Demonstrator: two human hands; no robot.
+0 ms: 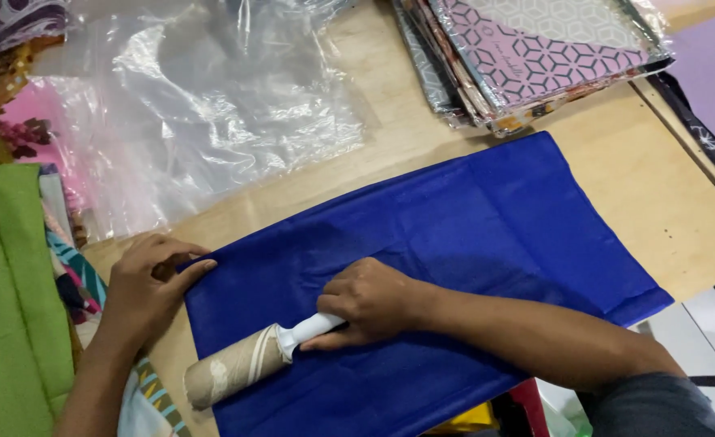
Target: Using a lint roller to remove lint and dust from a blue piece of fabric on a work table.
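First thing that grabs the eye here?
The deep blue cloth, spread flat across the wooden table, dominates the middle. On its near left part the right hand grips the white handle of a lint roller, while the left hand presses the cloth's left edge. Behind lie a crinkled clear plastic bag at upper left and a stack of patterned packaged fabrics at upper right.

Blue folded cloth [454,267] lies flat across the wooden table [657,186]. Right hand [369,301] grips the white handle of a lint roller [252,364], its roll resting on the cloth's near left corner. Left hand [148,283] presses the cloth's left edge. Clear plastic bags [203,97] behind; stack of packaged patterned fabrics [535,57] at far right.
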